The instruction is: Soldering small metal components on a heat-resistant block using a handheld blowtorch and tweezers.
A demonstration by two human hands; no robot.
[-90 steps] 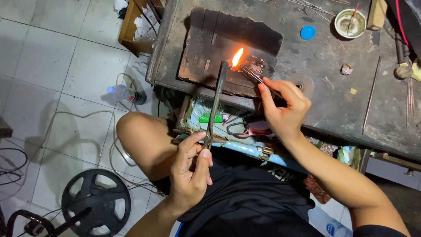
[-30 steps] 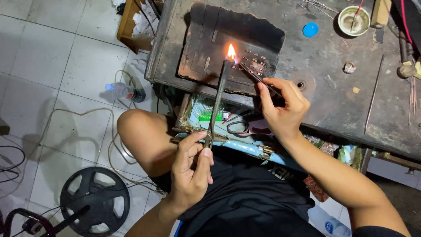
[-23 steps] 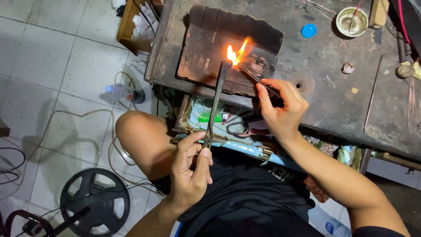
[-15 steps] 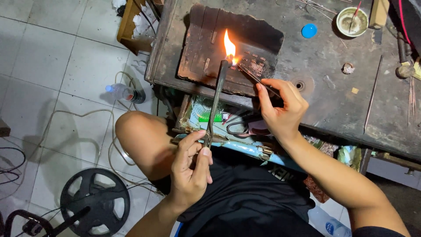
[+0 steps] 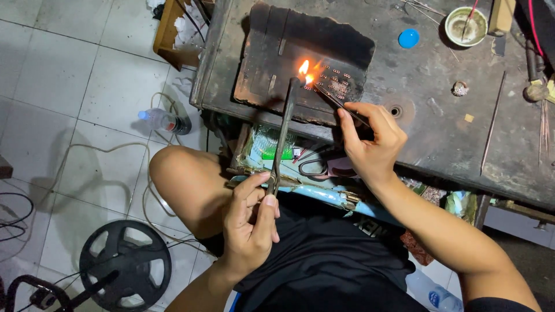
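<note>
My left hand (image 5: 250, 222) grips the rear end of a long thin metal torch pipe (image 5: 284, 130) that reaches up over the bench. An orange flame (image 5: 304, 70) burns at its tip. My right hand (image 5: 370, 141) pinches slim tweezers (image 5: 338, 102) whose points meet the flame. Under the flame lies a charred dark soldering block (image 5: 277, 58) with several small rings (image 5: 334, 81) set in rows on it.
The worn metal workbench (image 5: 439, 127) carries a blue cap (image 5: 409, 38), a small bowl (image 5: 466, 25) and thin rods (image 5: 492, 121). An open drawer (image 5: 272, 147) with scissors sits below. On the tiled floor are a plastic bottle (image 5: 163, 121), a hose and a black fan (image 5: 124, 266).
The flame has flickered and shrunk lower at the pipe's tip. Both hands, the pipe and the tweezers stay almost where they were.
</note>
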